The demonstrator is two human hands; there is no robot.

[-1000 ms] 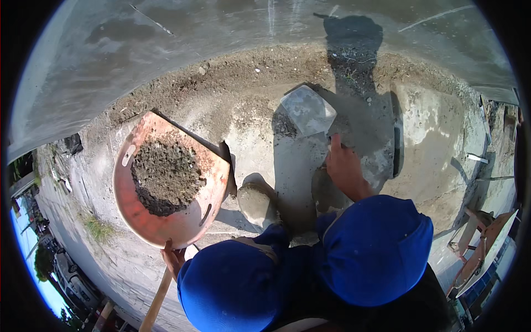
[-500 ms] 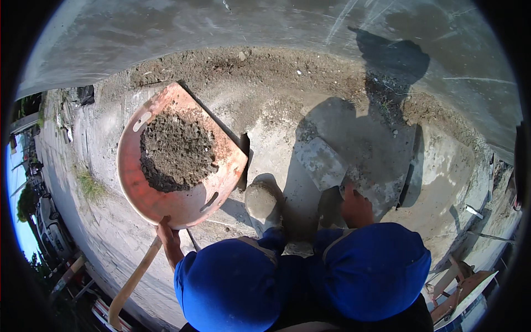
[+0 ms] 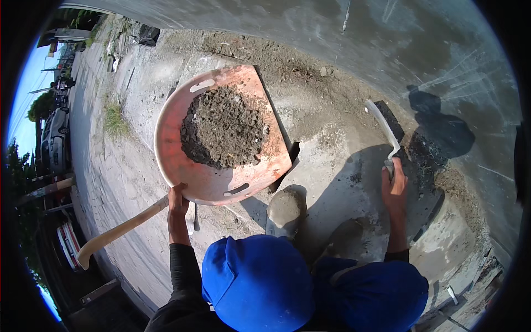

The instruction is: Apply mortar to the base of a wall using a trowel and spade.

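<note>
My left hand [image 3: 177,200] grips the near rim of a faded orange, half-round scoop pan [image 3: 170,135]. A pile of grey-brown soil, lumpy and gritty [image 3: 224,130], lies inside it. My right hand [image 3: 395,191] is closed round the handle of a trowel [image 3: 383,124]. The trowel's blade appears nearly edge-on, over the ground near the wall's foot. Beside my left hand, a curved wooden handle [image 3: 124,223] runs out to the lower left from under the pan; its other end is hidden.
A smooth grey concrete wall [image 3: 310,25] rises along the far side, with loose dirt [image 3: 271,52] at its base. My boot [image 3: 286,210] stands near the pan's open edge. Left are a grass tuft [image 3: 115,119] and a parked car [image 3: 55,141]. A small tool [image 3: 452,295] lies lower right.
My right hand has lifted the trowel from beside my boot and moved it forward and right, turning the blade edge-on. My left hand stays on the pan's rim. The view has swung round.
</note>
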